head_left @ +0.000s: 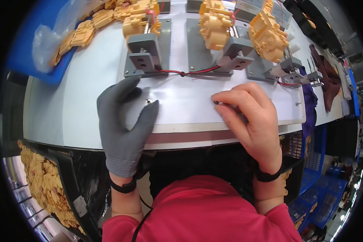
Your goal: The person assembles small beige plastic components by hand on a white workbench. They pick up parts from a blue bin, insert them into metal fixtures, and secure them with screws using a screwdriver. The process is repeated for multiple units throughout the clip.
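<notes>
My red shirt [205, 213] fills six o'clock. At nine, my gloved left hand [127, 111] holds thumb and fingers spread, a small metal bolt [148, 101] between them; toward two, my bare right hand [252, 115] pinches a small dark piece [216, 102] above the tabletop [82, 105].

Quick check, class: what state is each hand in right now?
Left hand: open; no held object visible.
Right hand: nearly closed at a small dark piece; whether gripped cannot be told.
</notes>
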`<action>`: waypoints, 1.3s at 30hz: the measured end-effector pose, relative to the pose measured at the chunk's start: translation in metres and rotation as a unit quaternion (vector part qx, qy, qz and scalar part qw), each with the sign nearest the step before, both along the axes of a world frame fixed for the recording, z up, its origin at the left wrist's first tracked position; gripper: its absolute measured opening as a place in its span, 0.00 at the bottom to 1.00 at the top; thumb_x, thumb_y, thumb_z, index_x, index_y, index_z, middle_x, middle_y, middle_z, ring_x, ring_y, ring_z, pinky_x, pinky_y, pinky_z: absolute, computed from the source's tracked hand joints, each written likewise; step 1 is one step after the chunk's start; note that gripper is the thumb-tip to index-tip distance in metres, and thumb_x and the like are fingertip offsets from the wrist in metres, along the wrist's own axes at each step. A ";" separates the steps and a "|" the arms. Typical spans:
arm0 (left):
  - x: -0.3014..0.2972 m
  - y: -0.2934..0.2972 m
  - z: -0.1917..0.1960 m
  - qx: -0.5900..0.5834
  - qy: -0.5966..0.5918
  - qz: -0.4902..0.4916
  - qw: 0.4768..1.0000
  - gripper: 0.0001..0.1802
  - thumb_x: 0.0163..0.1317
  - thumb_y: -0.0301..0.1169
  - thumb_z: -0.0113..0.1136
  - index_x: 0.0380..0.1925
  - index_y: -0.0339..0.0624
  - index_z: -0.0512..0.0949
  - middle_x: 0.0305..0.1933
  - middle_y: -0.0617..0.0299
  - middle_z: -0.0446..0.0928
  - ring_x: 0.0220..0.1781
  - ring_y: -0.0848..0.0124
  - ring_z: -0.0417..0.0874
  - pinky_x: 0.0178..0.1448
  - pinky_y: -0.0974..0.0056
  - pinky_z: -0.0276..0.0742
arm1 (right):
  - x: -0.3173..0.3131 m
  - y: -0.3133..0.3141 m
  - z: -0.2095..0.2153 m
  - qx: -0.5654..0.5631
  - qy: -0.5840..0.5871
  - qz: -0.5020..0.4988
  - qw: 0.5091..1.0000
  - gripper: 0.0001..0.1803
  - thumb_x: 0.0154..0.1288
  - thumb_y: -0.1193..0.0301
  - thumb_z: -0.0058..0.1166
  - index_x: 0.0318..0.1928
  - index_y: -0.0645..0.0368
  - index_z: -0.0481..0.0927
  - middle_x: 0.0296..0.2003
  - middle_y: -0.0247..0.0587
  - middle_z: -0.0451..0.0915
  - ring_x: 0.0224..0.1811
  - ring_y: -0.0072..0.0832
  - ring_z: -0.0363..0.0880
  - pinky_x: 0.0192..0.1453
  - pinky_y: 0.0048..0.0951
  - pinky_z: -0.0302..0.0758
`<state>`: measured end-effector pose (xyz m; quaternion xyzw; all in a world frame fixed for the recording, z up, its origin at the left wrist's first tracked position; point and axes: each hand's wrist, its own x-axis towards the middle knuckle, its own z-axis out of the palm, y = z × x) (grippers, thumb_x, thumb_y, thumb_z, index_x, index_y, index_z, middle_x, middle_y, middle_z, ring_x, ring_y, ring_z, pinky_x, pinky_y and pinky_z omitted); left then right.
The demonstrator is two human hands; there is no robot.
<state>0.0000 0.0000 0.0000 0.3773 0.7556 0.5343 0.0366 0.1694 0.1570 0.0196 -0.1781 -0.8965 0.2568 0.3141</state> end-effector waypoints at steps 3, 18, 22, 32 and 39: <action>0.001 0.000 -0.001 0.017 -0.008 -0.003 1.000 0.27 0.51 0.23 0.68 0.53 0.38 0.75 0.50 0.58 0.73 0.50 0.66 0.77 0.59 0.62 0.72 | -0.001 0.000 -0.001 0.004 -0.002 -0.001 1.000 0.08 0.55 0.76 0.64 0.36 0.56 0.82 0.30 0.36 0.77 0.33 0.36 0.76 0.37 0.33 0.72; -0.002 -0.001 0.004 -0.023 0.044 -0.014 0.999 0.12 0.50 0.23 0.68 0.37 0.39 0.80 0.44 0.58 0.75 0.54 0.62 0.73 0.59 0.61 0.69 | -0.005 -0.005 0.000 -0.015 0.008 -0.037 0.999 0.04 0.57 0.74 0.62 0.33 0.58 0.80 0.30 0.38 0.77 0.33 0.38 0.76 0.38 0.36 0.71; -0.002 -0.003 0.002 -0.016 0.007 -0.010 1.000 0.11 0.52 0.22 0.67 0.37 0.38 0.79 0.48 0.57 0.73 0.54 0.63 0.73 0.59 0.63 0.71 | -0.006 -0.004 0.001 -0.006 0.003 -0.032 0.999 0.03 0.59 0.77 0.61 0.34 0.61 0.81 0.30 0.39 0.76 0.32 0.34 0.76 0.35 0.31 0.73; -0.004 -0.005 0.003 -0.048 0.017 -0.028 0.998 0.12 0.56 0.21 0.62 0.42 0.36 0.77 0.52 0.57 0.71 0.57 0.66 0.73 0.63 0.64 0.67 | -0.004 -0.001 -0.001 0.024 0.010 -0.028 0.999 0.04 0.58 0.77 0.63 0.34 0.61 0.82 0.29 0.38 0.77 0.30 0.32 0.76 0.33 0.29 0.74; -0.004 -0.006 0.004 -0.061 0.040 -0.027 0.997 0.12 0.56 0.21 0.61 0.42 0.36 0.77 0.51 0.57 0.71 0.57 0.67 0.73 0.63 0.64 0.68 | -0.004 -0.001 -0.002 0.037 0.012 -0.024 0.999 0.05 0.56 0.77 0.64 0.34 0.59 0.82 0.28 0.37 0.77 0.29 0.31 0.76 0.32 0.29 0.72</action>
